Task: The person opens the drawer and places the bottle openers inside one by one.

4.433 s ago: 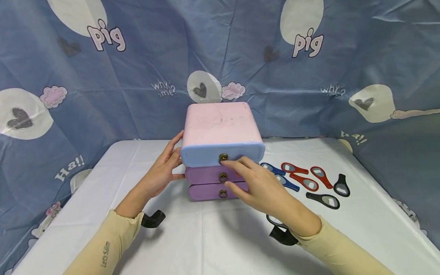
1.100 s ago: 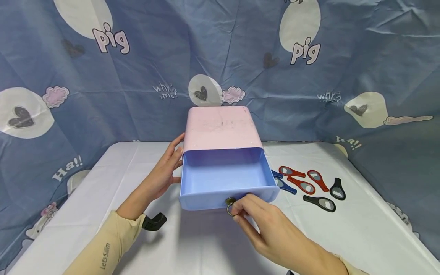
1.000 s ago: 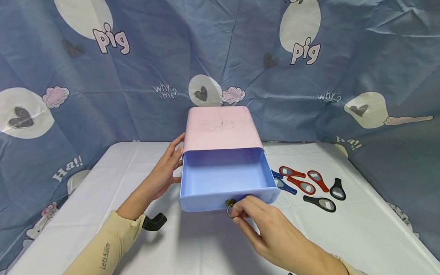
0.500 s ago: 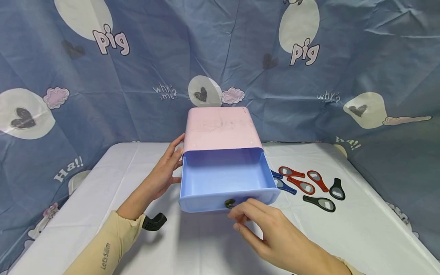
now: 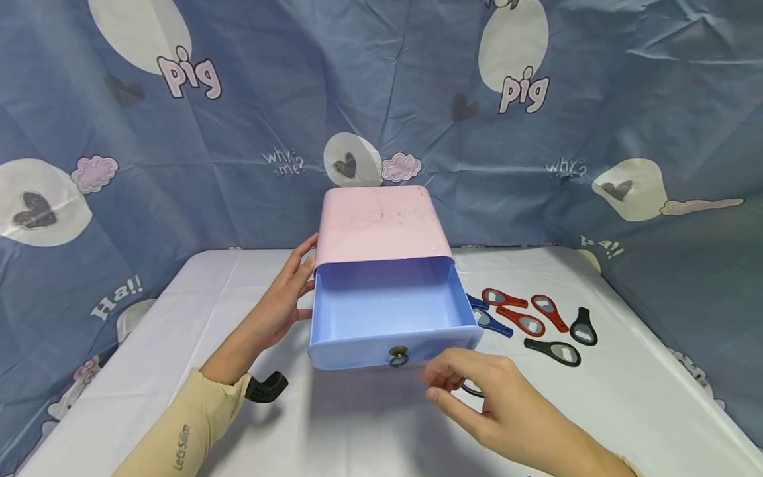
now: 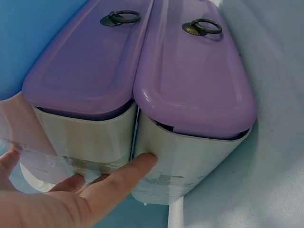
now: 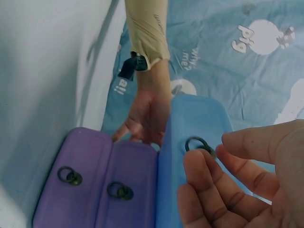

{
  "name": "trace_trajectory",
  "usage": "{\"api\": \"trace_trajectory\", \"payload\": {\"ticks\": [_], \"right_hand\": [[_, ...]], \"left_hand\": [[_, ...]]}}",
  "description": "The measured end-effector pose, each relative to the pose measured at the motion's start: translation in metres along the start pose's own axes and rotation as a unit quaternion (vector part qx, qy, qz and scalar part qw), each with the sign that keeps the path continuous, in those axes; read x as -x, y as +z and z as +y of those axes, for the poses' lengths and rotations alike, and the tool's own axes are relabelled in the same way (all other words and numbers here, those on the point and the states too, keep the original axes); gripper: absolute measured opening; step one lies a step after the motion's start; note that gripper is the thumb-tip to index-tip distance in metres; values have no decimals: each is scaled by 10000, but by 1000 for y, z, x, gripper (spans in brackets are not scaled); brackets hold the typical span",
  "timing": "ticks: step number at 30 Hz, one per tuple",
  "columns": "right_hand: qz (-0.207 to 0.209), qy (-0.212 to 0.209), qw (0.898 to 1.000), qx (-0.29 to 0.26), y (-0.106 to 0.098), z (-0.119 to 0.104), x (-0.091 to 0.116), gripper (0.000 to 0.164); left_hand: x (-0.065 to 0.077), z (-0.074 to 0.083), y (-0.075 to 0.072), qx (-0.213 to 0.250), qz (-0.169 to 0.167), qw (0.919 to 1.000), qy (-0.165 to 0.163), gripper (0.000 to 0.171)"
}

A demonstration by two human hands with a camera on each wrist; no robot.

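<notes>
A stacked drawer unit with a pink top (image 5: 381,222) stands mid-table, its light blue top drawer (image 5: 352,354) pulled out and bare inside. Below it, two purple drawers (image 6: 85,66) with ring pulls are closed, as the left wrist view shows. My left hand (image 5: 277,305) rests with extended fingers against the unit's left side. Just right of the blue drawer's brass ring pull (image 5: 398,358), my right hand (image 5: 485,394) hovers with loosely bent fingers and nothing between them. The ring hangs free.
Several bottle openers lie right of the unit: red ones (image 5: 521,321), blue ones (image 5: 491,322) and black ones (image 5: 554,351). Another black-rimmed one (image 5: 472,389) is mostly covered by my right hand. A patterned blue cloth (image 5: 238,132) hangs behind the white-covered table (image 5: 238,285).
The blue drawer, closed at first, was drawn out toward me by its ring. My right hand has since let go of the ring and shifted right. The left hand stayed at the unit's side.
</notes>
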State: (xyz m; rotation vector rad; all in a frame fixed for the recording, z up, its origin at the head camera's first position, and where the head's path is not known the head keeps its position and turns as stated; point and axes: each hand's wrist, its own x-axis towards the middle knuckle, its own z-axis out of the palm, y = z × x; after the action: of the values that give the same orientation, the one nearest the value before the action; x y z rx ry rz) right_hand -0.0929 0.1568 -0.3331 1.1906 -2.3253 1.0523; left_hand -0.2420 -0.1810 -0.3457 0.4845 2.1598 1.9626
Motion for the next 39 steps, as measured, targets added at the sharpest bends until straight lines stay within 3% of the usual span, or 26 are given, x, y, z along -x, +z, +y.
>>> {"api": "trace_trajectory", "payload": {"ticks": [7, 14, 20, 27, 31, 39], "right_hand": [[-109, 708, 9971, -265, -21, 3, 12, 21], [-53, 899, 9930, -759, -43, 12, 18, 29], [334, 1491, 9808, -1211, -62, 28, 21, 25], [847, 1962, 9659, -1460, -72, 54, 24, 9], [908, 2337, 9569, -1469, -72, 72, 27, 6], [634, 2954, 9420, -1464, -70, 102, 36, 17]], "left_hand": [[0, -1, 0, 3, 2, 10000, 19, 59], [0, 0, 1, 6, 23, 10000, -17, 60], [0, -2, 0, 4, 12, 10000, -17, 60], [-1, -4, -1, 1, 22, 10000, 28, 59], [0, -4, -1, 1, -3, 10000, 34, 60], [-1, -3, -1, 42, 8, 10000, 11, 60]]}}
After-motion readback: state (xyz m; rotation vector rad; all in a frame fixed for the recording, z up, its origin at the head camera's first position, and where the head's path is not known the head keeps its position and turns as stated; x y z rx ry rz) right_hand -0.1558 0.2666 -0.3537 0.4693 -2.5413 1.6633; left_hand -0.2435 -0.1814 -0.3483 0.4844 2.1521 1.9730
